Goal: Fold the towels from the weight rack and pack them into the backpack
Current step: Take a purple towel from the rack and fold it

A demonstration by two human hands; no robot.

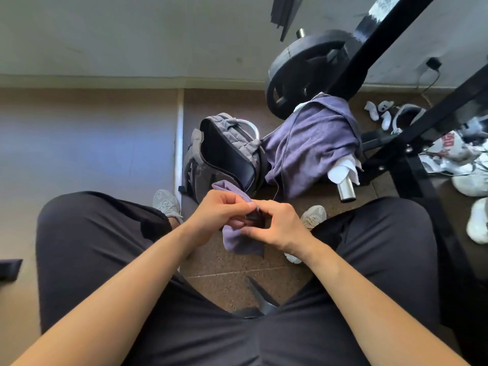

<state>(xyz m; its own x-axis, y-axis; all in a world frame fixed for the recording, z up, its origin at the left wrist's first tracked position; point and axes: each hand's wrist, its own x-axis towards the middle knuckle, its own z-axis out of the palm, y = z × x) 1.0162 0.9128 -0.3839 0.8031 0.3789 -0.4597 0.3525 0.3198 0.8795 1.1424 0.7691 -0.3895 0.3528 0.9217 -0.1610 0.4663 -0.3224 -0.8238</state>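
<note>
I sit with my knees apart and hold a small purple towel (239, 240) between them, above the floor. My left hand (219, 213) pinches its upper edge and my right hand (280, 224) grips it right beside the left; part of the cloth hangs below both hands. A grey backpack (224, 151) stands open on the floor just beyond my hands, its dark inside showing. A larger purple towel (309, 143) is draped over the bar of the weight rack (375, 38), with a white towel (342, 170) under it near the bar's end.
A black weight plate (298, 72) hangs on the rack behind the backpack. White shoes (472, 178), socks (380, 114) and cables lie on the floor at the right. My two grey shoes (167, 203) rest on the speckled floor. A wall runs along the far side.
</note>
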